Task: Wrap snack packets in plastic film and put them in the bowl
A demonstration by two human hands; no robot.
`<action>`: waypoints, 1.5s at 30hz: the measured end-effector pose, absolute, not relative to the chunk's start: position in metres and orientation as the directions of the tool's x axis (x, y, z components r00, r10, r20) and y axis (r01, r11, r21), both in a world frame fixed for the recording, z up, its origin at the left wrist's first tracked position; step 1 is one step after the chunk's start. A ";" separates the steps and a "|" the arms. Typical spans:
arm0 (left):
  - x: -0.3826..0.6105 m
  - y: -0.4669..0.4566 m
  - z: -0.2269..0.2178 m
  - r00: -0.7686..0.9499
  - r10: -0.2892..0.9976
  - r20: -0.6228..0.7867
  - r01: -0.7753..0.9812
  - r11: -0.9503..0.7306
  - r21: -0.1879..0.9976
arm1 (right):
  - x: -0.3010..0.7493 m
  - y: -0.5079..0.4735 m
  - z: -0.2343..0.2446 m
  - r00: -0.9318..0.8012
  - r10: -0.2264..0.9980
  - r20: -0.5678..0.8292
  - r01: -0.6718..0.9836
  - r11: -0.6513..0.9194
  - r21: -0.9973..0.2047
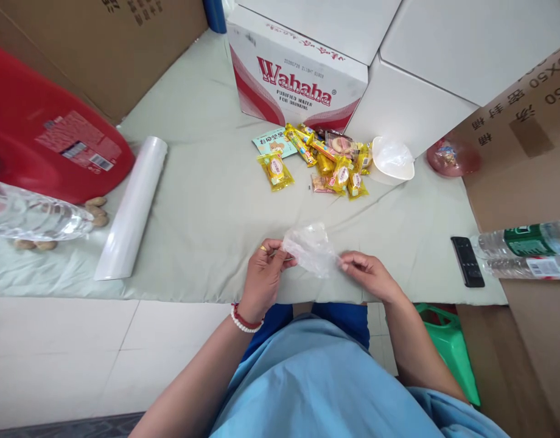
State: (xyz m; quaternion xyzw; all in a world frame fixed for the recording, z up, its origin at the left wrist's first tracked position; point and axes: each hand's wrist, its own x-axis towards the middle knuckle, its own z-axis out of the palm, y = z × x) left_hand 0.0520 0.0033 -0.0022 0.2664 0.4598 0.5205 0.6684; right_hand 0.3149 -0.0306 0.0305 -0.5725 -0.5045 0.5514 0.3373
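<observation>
A small clear plastic bag (311, 248) is stretched between my two hands near the front edge of the pale green cloth-covered table (207, 201). My left hand (263, 278), with a ring and a red-and-white bead bracelet, pinches the bag's left edge. My right hand (369, 274) pinches its right corner. Beyond the bag lies a pile of yellow wrapped snacks (328, 164) and a separate yellow snack packet (275, 170).
A roll of clear plastic bags (133, 207) lies to the left, next to a red jug (47, 146), a clear bottle (33, 216) and some nuts (95, 210). A Wahaha box (293, 79) stands behind. A white bowl (392, 159), black remote (467, 261) and water bottles (526, 249) are at right.
</observation>
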 end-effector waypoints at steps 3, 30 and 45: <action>0.056 -0.001 0.001 0.115 0.945 -0.307 -0.418 0.326 0.848 | 0.318 -0.030 0.033 0.036 0.974 -0.221 0.163 -0.224 -0.961; 0.056 0.018 0.010 0.112 0.939 -0.326 -0.280 0.345 0.896 | 0.280 -0.026 0.043 0.090 0.974 -0.209 0.092 -0.217 -0.972; 0.059 0.018 0.014 0.209 0.959 -0.190 -0.067 0.208 0.976 | 0.284 -0.022 0.027 0.138 0.953 -0.269 0.022 -0.274 -0.961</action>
